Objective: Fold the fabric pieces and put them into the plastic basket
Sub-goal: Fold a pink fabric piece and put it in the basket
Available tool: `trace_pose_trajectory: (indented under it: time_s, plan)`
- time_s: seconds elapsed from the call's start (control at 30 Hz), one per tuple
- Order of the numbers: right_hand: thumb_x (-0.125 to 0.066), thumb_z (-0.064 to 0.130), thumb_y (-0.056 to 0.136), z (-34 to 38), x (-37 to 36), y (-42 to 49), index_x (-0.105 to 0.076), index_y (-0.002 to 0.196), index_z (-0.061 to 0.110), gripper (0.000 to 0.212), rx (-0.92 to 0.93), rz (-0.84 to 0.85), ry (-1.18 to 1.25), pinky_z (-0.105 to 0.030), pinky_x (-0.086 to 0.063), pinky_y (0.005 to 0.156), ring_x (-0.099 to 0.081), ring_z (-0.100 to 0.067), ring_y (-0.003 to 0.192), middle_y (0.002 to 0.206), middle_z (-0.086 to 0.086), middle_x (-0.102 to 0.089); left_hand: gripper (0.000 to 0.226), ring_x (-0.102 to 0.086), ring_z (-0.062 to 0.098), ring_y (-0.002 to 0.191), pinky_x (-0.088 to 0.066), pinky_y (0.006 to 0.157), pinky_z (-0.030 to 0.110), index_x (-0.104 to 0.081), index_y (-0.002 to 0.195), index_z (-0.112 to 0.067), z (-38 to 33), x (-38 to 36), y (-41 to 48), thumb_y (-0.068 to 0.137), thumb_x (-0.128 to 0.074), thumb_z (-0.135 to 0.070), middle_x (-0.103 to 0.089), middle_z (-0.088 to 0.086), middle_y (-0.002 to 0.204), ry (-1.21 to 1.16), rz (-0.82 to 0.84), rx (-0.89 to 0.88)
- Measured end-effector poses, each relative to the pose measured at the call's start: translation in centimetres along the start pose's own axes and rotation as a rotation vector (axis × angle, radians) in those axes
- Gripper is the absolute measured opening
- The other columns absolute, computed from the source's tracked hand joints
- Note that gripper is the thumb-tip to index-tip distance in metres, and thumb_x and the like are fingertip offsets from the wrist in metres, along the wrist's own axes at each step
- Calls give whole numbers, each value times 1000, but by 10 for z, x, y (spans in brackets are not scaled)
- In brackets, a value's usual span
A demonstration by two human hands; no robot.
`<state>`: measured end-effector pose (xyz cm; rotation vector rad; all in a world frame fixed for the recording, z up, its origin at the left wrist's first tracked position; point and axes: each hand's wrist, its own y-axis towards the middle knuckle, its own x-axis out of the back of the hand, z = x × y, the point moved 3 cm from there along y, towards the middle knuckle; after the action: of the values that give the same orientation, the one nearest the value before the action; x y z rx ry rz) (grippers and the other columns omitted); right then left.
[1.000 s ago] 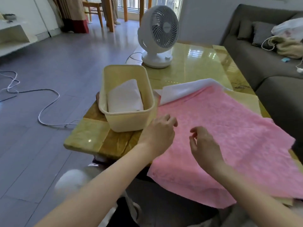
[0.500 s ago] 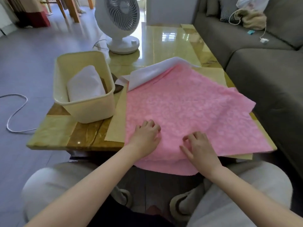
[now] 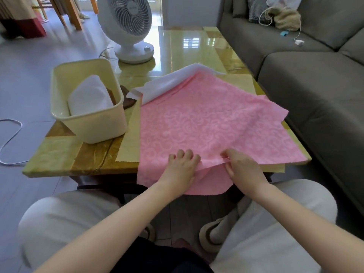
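- The pink fabric lies spread over the near right part of the desk, with its near edge hanging off the front above the person's knees.
- The right hand pinches the pink fabric at its near edge and holds a fold of it slightly raised.
- The left hand sits on the pink fabric just beside the right one, fingers curled down into the cloth. I cannot tell whether it grips or only presses.
- A white fabric pokes out from under the pink piece's far left corner, and a pale yellow fabric shows beneath along its left side.
- The plastic basket stands on the desk left of the fabrics, close to the yellow edge, with a folded white piece leaning inside.
- A dark brown object sits half hidden behind the basket.
- A white fan stands at the desk's far left.
- A grey sofa runs along the right.
- A white cable lies on the floor to the left.
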<state>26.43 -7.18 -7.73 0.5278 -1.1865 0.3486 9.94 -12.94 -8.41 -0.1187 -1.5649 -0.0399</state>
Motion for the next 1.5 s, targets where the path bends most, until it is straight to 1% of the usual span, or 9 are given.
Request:
trace_pose_trajectory:
  time_s: [0.27, 0.5, 0.7, 0.87, 0.93, 1.03, 1.23, 1.37, 1.5]
  plan:
    - [-48, 30, 96, -44, 45, 23, -60, 107, 21, 18, -162, 10, -134, -32, -44, 72, -63, -24, 92, 103, -2, -68, 26, -60, 25, 101, -48, 84, 33, -61, 110, -18, 35, 35, 13, 95, -41, -13, -65, 5, 113, -404, -21, 170]
    - [-55, 29, 93, -68, 62, 65, -68, 102, 20, 18, -202, 295, -318, -27, -35, 69, -56, -21, 101, 106, -2, -63, 19, -64, 24, 91, -52, 79, 32, -75, 96, -14, 65, 65, 44, 88, -58, -10, -71, 5, 100, -409, 14, 213]
    - [-43, 23, 94, -60, 77, 125, -64, 100, 6, 27, -259, 51, -247, -35, -51, 74, -64, -34, 86, 96, -16, -68, 21, -63, 24, 55, -54, 57, 31, -71, 91, -1, 87, 95, 78, 89, -51, 3, -63, 9, 69, -522, -91, 332]
    - [-42, 18, 97, -49, 80, 174, -52, 122, 2, 31, -250, -57, -121, -40, -47, 83, -58, -40, 103, 112, -25, -61, 27, -58, 35, 106, -42, 84, 35, -61, 114, -2, 108, 114, 113, 93, -45, -9, -62, 21, 116, -446, -311, 401]
    - [-47, 18, 95, -45, 66, 183, -29, 144, 9, 53, -229, 79, -94, -44, -40, 100, -46, -40, 124, 139, -23, -44, 49, -37, 33, 132, -34, 102, 38, -37, 141, -13, 106, 107, 125, 93, -49, -12, -30, 16, 150, -431, -221, 362]
    - [-55, 26, 92, -38, 40, 181, 2, 151, 22, 82, -157, 222, -143, -51, -21, 114, -14, -38, 143, 158, -12, -6, 76, -6, 35, 145, -20, 116, 49, -9, 151, -25, 98, 85, 132, 91, -55, -18, 8, 12, 158, -369, -124, 312]
    - [-55, 31, 91, -43, -9, 164, -18, 149, 19, 70, -108, 430, -223, -46, -17, 115, -15, -23, 145, 158, -5, -13, 62, -31, 28, 135, -27, 109, 42, -32, 144, -22, 85, 24, 127, 89, -55, -35, -32, 6, 148, -246, 161, 220]
    - [-42, 9, 92, -49, -9, 170, -42, 138, 13, 46, -133, 331, -257, -38, -30, 110, -34, -27, 137, 150, -12, -32, 47, -40, 27, 129, -35, 104, 38, -43, 137, -18, 91, 15, 128, 91, -52, -23, -42, 5, 141, -308, 53, 263]
    - [-42, 4, 89, -51, 9, 177, -61, 117, 13, 35, -182, 264, -328, -35, -45, 91, -57, -32, 112, 120, -13, -61, 26, -51, 29, 114, -38, 94, 37, -57, 113, -13, 98, 29, 134, 93, -42, -7, -55, 9, 122, -270, -32, 302]
